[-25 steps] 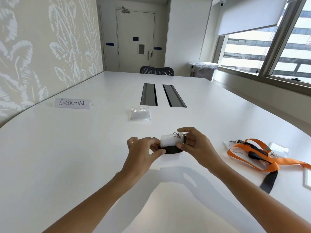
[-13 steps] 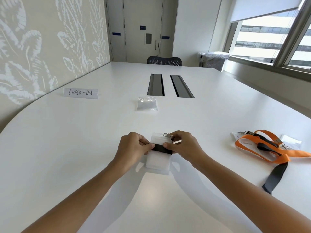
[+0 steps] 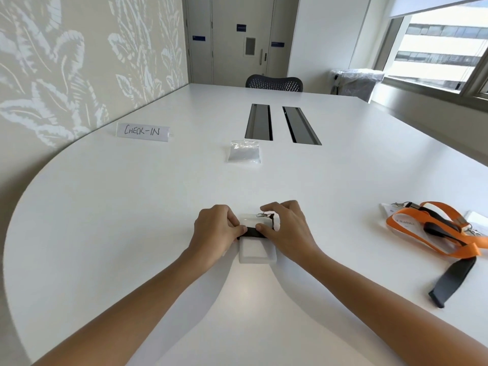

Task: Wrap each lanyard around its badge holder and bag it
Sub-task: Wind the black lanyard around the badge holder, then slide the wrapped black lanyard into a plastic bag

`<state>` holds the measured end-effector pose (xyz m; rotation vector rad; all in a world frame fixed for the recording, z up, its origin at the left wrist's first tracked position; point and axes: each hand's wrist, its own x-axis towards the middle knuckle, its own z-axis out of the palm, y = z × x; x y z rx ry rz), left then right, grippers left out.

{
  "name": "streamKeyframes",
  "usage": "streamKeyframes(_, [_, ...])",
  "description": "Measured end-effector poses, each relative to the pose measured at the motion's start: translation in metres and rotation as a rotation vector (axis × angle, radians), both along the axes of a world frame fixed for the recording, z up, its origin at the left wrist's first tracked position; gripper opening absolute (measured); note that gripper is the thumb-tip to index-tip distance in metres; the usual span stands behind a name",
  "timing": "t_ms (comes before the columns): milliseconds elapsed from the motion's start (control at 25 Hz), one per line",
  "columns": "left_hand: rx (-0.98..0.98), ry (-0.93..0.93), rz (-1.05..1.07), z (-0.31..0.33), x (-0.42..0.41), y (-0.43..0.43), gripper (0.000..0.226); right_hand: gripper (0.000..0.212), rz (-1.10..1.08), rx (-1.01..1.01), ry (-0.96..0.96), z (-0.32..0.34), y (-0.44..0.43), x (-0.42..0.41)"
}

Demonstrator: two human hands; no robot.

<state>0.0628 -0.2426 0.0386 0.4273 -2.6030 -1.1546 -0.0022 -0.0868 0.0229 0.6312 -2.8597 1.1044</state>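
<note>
the badge holder (image 3: pixel 256 253), lifted a second ago, now lies flat on the table (image 3: pixel 132 220); left hand (image 3: pixel 215 231) and right hand (image 3: pixel 286 228) pinch the wrapped black lanyard (image 3: pixel 251 232), so bagging seems next.

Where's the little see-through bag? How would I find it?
Start at the two dark slots in the middle of the white table. Just in front of the left slot lies the small clear plastic bag, flat and alone. Unlike the paper sign, it is shiny and crinkly.

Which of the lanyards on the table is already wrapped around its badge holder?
The black lanyard between both hands, banded across the clear badge holder. The orange lanyard on the right lies loose.
</note>
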Motion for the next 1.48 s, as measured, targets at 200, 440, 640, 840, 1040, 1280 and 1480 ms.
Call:
streamKeyframes(200, [0.022, 0.013, -0.001, 0.001, 0.001, -0.003, 0.017, 0.022, 0.135, 0.035, 0.477, -0.003, 0.005, 0.014])
streamKeyframes(440, [0.042, 0.061, 0.003, -0.001, -0.001, -0.002, 0.010, 0.014, 0.374, 0.067, 0.625, -0.011, 0.014, 0.023])
streamKeyframes(640, [0.086, 0.136, 0.056, -0.004, 0.000, -0.013, 0.010, 0.012, 0.325, -0.037, 0.588, 0.002, 0.015, 0.009])
streamKeyframes(840, [-0.088, 0.240, 0.087, -0.010, -0.004, -0.037, 0.009, 0.011, 0.263, -0.150, 0.610, 0.022, 0.013, -0.017])
streamKeyframes(1040, [-0.314, 0.044, 0.044, -0.017, -0.032, -0.082, 0.034, 0.009, 0.180, -0.215, 0.568, 0.036, -0.014, -0.055])
streamKeyframes(1280, [-0.556, -0.221, -0.043, -0.037, -0.066, -0.112, 0.052, 0.013, 0.113, -0.129, 0.576, 0.049, -0.067, -0.116])
streamKeyframes(1480, [-0.651, -0.149, -0.026, -0.048, -0.071, -0.117, 0.056, 0.017, -0.003, 0.049, 0.541, 0.057, -0.113, -0.180])
